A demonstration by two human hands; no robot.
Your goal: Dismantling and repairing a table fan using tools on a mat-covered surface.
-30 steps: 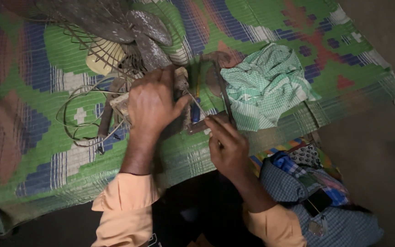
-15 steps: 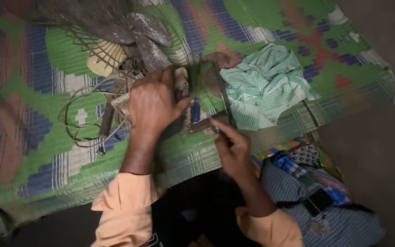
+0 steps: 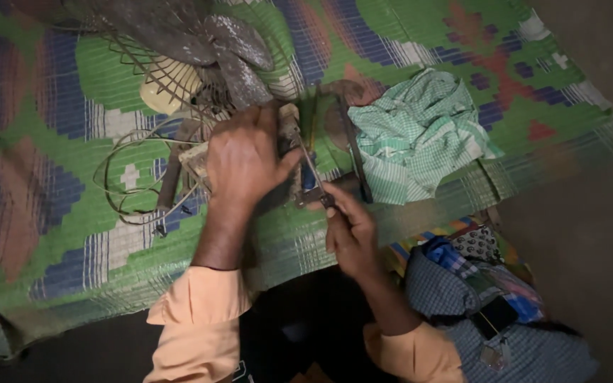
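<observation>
A dusty grey fan [image 3: 200,42] lies dismantled on a mat [image 3: 51,184]. The left hand [image 3: 244,157] grips its motor [image 3: 289,152] palm-down. The right hand [image 3: 349,227] pinches a screwdriver [image 3: 311,169] against it.

Two bare hands and forearms enter from the bottom edge. The left hand [image 3: 244,159] and right hand [image 3: 350,230] carry no rings, watch or gloves. Both arms wear loose sleeves of pale peach-orange cloth [image 3: 200,323], rolled or pushed back above the wrists (the cuffs sit in soft folds). Dark clothing shows between them.
</observation>
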